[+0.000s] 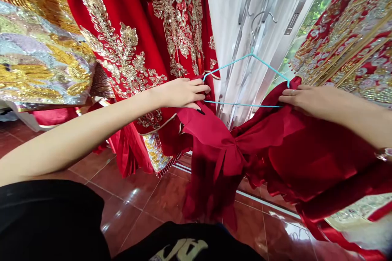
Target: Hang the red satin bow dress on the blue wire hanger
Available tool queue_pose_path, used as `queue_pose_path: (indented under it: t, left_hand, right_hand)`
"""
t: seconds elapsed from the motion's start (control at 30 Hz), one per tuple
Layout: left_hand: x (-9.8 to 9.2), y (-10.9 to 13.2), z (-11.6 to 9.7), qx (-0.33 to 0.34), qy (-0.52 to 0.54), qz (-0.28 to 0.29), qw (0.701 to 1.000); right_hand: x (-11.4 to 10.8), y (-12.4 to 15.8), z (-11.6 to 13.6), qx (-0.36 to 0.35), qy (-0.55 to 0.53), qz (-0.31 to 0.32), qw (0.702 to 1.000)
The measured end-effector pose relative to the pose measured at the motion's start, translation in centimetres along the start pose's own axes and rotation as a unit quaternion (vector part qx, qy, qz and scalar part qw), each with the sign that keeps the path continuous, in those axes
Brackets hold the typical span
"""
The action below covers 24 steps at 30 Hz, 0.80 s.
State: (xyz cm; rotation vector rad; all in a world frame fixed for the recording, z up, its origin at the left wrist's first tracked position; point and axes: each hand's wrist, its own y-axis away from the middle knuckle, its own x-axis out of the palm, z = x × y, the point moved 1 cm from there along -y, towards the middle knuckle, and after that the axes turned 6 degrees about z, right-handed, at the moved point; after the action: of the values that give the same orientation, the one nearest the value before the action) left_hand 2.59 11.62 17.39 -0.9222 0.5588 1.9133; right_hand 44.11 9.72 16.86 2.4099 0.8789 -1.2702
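Observation:
A dark red dress (211, 126) with a bow-like knot at its front hangs from a light blue wire hanger (232, 62). My left hand (186, 93) grips the dress at the hanger's left shoulder, fingers closed over the cloth. At the hanger's right end, my right hand (309, 98) pinches the other shoulder of the dress. The hanger's metal hook points up in front of the white door and appears free of any rail. Behind my left hand is a red jacket (147, 40) with gold beadwork.
Gold and pastel sequined garments (39, 49) hang at the far left. A red and gold beaded garment (352, 28) hangs at the upper right. Behind the hanger stands a white door (226, 4) with metal handles. Reddish floor tiles (134, 208) lie below.

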Motion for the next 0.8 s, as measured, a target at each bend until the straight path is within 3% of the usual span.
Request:
queue_pose_path:
  t: [0.1,0.23,0.37,0.67,0.8]
  left_hand:
    - [-0.5,-0.4,-0.1,0.000,0.007,0.009,1.000]
    - [-1.2,-1.0,-0.4,-0.013,0.017,0.003,1.000]
    - [-0.8,-0.8,-0.1,0.012,0.043,-0.038,0.998]
    - [1.8,0.9,2.7,0.067,0.099,-0.142,0.983]
    - [2.2,0.7,3.3,0.079,0.104,-0.149,0.980]
  right_hand:
    - [0.3,-0.4,0.6,0.042,0.030,0.034,0.998]
    - [-1.1,-0.3,1.5,0.079,0.050,0.040,0.995]
    - [-1.8,0.7,1.4,0.028,0.037,0.030,0.998]
    - [-1.7,1.6,0.9,-0.055,-0.007,-0.058,0.997]
    - [-1.9,1.7,1.0,-0.077,-0.011,-0.099,0.992]
